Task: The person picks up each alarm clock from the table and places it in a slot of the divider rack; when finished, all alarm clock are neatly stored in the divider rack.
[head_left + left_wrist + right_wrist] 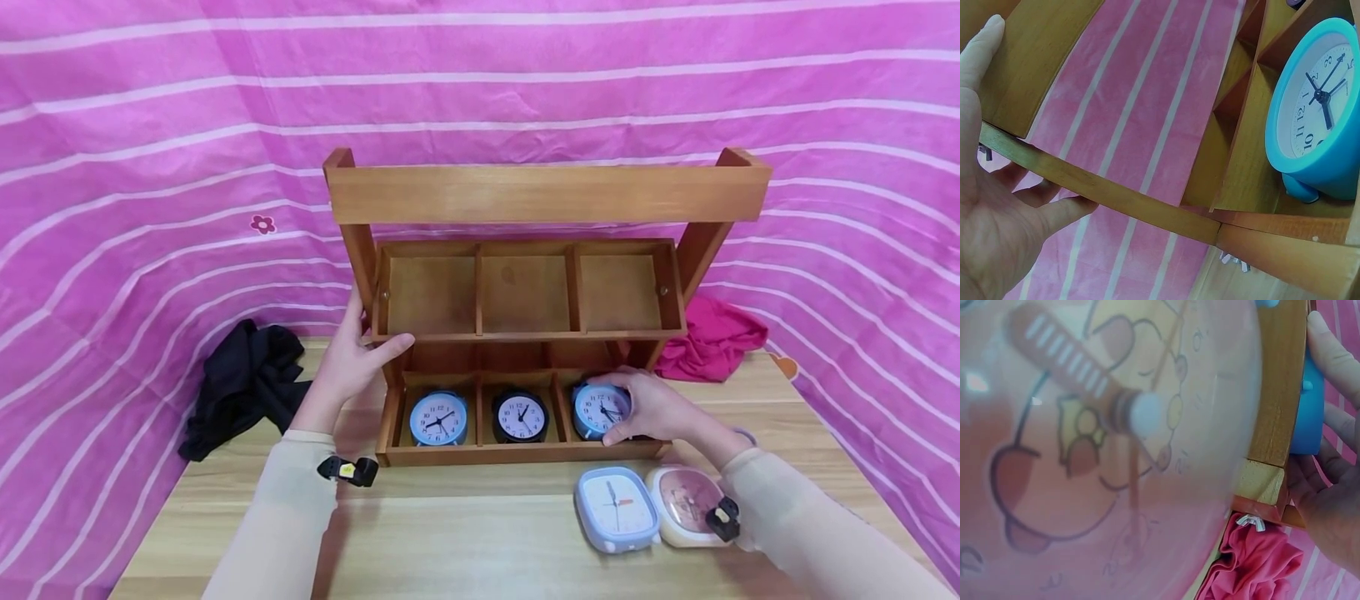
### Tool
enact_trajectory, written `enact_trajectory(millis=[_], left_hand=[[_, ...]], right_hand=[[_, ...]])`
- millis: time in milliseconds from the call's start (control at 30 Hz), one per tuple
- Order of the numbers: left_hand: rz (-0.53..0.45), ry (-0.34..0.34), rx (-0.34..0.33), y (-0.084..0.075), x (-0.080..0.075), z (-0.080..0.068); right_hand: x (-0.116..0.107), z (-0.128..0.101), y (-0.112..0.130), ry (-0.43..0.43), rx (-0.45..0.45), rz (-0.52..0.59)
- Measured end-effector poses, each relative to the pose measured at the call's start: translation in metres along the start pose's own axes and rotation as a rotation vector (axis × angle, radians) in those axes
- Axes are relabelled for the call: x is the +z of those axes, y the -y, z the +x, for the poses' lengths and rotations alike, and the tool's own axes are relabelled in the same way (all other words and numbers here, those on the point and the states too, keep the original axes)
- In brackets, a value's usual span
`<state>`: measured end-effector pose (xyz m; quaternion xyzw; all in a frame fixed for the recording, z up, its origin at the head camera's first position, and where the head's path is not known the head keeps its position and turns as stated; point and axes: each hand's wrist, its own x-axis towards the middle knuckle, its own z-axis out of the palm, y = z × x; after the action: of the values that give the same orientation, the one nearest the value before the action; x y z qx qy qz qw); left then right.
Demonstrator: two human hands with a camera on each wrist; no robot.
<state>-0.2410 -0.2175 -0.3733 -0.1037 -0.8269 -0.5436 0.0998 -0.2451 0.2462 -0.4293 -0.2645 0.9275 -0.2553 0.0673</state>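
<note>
Pink striped cloth (150, 125) backs the wooden table (465, 533); left hand (358, 354) grips the rack (525, 333), right hand (651, 407) seemingly curls round a blue clock (600, 410).

The head view looks forward and down over the table (465, 533) at the whole wooden rack (525, 317) against the pink striped cloth (150, 167). The left wrist view sits close under the rack's left edge — the left blue clock (1316, 112) fills its right side. The right wrist view is pressed near the pink cartoon clock (1097, 450) — sharing the rack's right corner and the pink garment (1254, 569) with the head view
</note>
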Motion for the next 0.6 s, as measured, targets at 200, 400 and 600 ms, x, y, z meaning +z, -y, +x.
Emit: enact_trajectory(millis=[200, 400, 600], left_hand=[[-0.012, 0.005, 0.009, 0.0013, -0.0001, 0.0005], [-0.037, 0.022, 0.010, 0.0002, -0.0001, 0.0008], [-0.037, 0.019, 0.009, -0.0016, -0.0006, 0.0004]], right_hand=[[0.0005, -0.0002, -0.0007, 0.016, -0.018, -0.024], [-0.0010, -0.0023, 0.0003, 0.045, -0.009, -0.024], [-0.0016, -0.0022, 0.0006, 0.045, 0.004, -0.026]])
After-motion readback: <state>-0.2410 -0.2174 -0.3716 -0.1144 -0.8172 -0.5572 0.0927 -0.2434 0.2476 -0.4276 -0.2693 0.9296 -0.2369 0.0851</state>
